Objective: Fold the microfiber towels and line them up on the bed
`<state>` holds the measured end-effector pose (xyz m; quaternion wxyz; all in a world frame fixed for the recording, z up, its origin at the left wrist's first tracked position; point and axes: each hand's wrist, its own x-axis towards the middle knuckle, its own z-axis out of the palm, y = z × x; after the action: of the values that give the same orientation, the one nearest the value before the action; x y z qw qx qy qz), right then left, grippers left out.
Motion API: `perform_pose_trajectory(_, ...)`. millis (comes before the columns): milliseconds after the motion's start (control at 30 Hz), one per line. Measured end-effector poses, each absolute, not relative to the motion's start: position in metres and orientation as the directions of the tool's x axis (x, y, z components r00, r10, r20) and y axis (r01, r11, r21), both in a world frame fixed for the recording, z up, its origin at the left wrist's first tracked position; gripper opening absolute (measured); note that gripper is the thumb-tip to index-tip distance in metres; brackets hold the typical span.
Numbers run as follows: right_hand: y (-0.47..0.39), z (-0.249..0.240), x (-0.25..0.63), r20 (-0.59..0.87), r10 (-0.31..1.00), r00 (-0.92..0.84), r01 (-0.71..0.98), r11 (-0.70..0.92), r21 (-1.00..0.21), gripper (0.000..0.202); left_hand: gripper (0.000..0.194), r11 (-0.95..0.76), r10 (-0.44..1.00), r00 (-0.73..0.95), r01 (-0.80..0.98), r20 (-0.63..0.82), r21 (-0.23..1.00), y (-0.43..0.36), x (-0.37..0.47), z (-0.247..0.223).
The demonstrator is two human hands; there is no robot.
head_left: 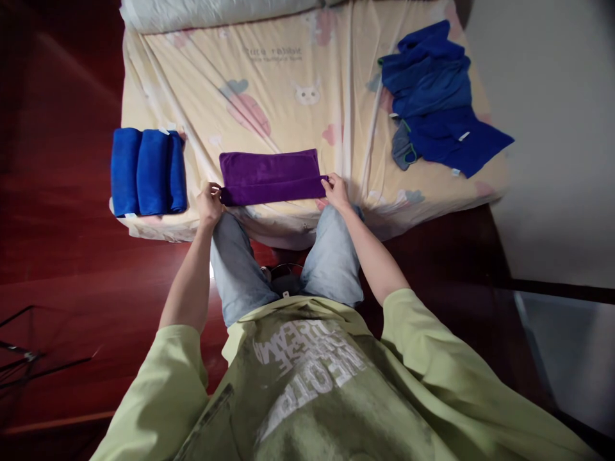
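Note:
A purple towel [269,168] lies on the bed in front of my knees, its near edge folded over in a narrow strip. My left hand [210,202] pinches the left end of that strip. At the opposite end, my right hand [335,190] grips the corner between thumb and fingers. To the left, rolled blue towels [152,171] sit side by side near the bed's edge. Over on the right is a loose heap of blue towels [432,89] with white tags, and a greyish piece with a green edge [403,146] pokes out below it.
The bed [298,121] has a cream sheet printed with carrots and a rabbit. A pale bedding roll [216,14] runs along its far side. A black metal stand [29,355] is on the dark red floor at left. A pale wall [542,128] rises at right.

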<state>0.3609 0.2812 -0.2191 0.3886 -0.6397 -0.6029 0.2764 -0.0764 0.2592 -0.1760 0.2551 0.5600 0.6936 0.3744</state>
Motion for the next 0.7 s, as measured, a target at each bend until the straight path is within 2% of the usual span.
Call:
perform_pose_trajectory(133, 0.282, -0.219, 0.362, 0.092, 0.989, 0.112, 0.579, 0.011, -0.815, 0.03, 0.017, 0.059, 0.966, -0.241, 0.571, 0.098, 0.818, 0.257, -0.077, -0.176)
perform_pose_trajectory(300, 0.281, -0.218, 0.361, 0.058, 0.99, 0.128, 0.571, -0.026, -0.82, 0.026, 0.019, -0.042, 0.982, -0.108, 0.672, 0.154, 0.739, 0.255, -0.067, -0.172)
perform_pose_trajectory(533, 0.28, -0.214, 0.357, 0.021, 0.993, 0.113, 0.478, -0.036, -0.877, 0.039, 0.045, 0.0, 0.995, -0.07, 0.704, 0.069, 0.71, 0.256, -0.071, -0.173)
perform_pose_trajectory(700, 0.277, -0.205, 0.355, 0.033, 0.996, 0.082, 0.468, -0.009, -0.884, 0.038, 0.038, -0.055, 0.998, 0.015, 0.737, 0.065, 0.674, 0.262, -0.076, -0.182)
